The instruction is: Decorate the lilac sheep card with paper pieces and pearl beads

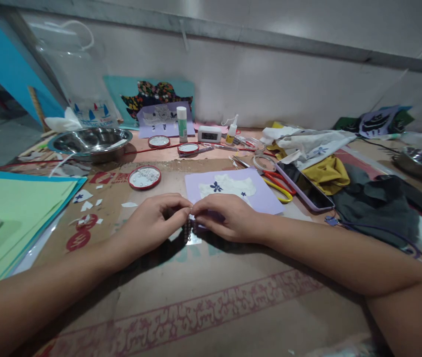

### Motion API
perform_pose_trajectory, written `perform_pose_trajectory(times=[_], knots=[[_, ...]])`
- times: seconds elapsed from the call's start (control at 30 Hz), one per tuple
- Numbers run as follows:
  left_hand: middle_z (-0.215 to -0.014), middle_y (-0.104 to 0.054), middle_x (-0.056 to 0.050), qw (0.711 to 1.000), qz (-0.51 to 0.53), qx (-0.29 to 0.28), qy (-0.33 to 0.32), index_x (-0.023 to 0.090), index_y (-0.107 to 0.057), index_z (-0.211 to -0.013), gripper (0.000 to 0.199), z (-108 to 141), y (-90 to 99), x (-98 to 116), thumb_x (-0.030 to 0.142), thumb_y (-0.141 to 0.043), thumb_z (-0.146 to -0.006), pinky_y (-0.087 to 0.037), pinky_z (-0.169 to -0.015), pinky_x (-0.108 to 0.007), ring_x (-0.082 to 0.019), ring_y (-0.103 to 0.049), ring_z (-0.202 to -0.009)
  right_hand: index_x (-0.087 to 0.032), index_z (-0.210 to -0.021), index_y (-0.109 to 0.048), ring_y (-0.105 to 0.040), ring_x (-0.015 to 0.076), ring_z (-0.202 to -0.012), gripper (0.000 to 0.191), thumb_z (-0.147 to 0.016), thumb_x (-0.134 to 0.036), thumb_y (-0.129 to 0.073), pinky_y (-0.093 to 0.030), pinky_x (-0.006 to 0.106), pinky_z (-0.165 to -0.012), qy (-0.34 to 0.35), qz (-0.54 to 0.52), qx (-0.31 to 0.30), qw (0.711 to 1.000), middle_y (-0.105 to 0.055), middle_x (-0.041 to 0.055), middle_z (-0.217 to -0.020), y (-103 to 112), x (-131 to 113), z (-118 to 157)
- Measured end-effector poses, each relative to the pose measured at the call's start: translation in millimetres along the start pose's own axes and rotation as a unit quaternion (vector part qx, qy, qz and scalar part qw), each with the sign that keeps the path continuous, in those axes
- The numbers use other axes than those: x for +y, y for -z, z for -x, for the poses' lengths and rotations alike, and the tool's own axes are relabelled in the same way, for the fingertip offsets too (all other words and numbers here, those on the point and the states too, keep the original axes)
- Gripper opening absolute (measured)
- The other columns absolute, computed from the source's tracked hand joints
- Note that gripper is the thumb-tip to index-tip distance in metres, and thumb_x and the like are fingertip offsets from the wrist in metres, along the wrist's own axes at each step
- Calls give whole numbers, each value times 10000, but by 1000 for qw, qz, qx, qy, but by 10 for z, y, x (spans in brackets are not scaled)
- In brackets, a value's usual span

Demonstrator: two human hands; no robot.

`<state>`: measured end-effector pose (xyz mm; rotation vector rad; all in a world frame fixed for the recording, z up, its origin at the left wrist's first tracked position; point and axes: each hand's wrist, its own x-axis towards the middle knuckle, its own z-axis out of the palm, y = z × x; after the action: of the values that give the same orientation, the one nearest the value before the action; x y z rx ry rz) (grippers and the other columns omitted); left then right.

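Note:
In the middle of the head view my left hand point(159, 218) and my right hand point(229, 215) meet fingertip to fingertip, thumbs and forefingers pinched. Between them hangs a small sheet of shiny gem beads point(187, 233), gripped at its upper edge by both hands. My fingers hide much of it. Just behind my right hand lies a lilac card point(266, 196) with a white cloth cutout point(229, 185) on it, patterned with dark flowers. To the left, a red-rimmed lid point(144, 177) holds small clear gems.
Green and blue paper point(21, 208) lies left, near a steel bowl point(92, 141). White scraps point(86, 206) dot the cardboard. At the back stand a glue stick point(182, 126), a clock point(209, 134) and a glue bottle point(232, 131). Scissors point(280, 186), a phone point(303, 186) and cloths point(328, 171) lie right.

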<state>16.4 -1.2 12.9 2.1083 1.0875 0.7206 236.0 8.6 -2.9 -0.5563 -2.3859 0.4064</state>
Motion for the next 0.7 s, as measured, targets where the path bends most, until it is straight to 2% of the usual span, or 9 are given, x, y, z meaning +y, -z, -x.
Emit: perform_pose_trajectory(times=[0.13,0.33,0.7], knots=[[-860,-729,-19,1000,5,1,-1,226,-727,-874,240,5,3,4,296,-499,-906,-513,-737,-302,-190,-656,-799,-169,-1012,-632,-681,169,-809,109,-972,-216,-542,-527,274,-749,-14,-4,4,1000,-742,68,-915,17,-16,-12],[-846,-727,-12,1000,3,-2,-7,216,-730,-868,295,10,1,18,389,-506,-950,-507,-727,-279,-172,-646,-770,-176,-1020,-623,-678,171,-806,121,-974,-252,-540,-532,281,-749,-28,-7,0,1000,-737,63,-903,17,-5,2],[-777,-699,15,999,-26,0,-28,204,-708,-839,246,-2,3,13,316,-509,-930,-468,-670,-238,-147,-623,-716,-170,-1076,-611,-688,158,-815,133,-958,-205,-559,-536,268,-752,-12,-28,6,1000,-737,58,-937,15,-41,-4]])
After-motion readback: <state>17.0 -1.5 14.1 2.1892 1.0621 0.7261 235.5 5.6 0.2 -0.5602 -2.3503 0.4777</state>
